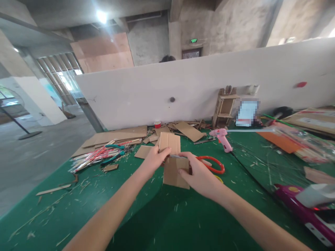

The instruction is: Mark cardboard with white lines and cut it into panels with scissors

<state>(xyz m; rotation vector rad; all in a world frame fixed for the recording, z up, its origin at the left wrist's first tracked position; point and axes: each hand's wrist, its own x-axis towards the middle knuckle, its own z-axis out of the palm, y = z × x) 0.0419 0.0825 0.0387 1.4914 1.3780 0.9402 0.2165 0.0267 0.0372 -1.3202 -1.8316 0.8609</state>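
Near the middle of the table, my left hand (159, 156) is closed on a light brown panel (170, 140) with faint vertical lines, its thumb lying along the lower edge. My right hand (196, 171) pinches a squarish piece of cardboard (175, 177) just below and nearer to me. The two pieces are close together; whether they touch I cannot tell. Scissors with red handles (218, 166) show beyond my right hand, partly covered by it. A grey strip like their blades appears between the two pieces.
A pink glue gun (222, 137) with a black cord lies to the right. Pliers with teal handles (116, 157) rest by wrapped sticks (90, 157) on the left. Cardboard scraps (190, 130) and a small wooden shelf (225, 106) stand along the white partition (136, 96). A purple device (300, 205) is at right.
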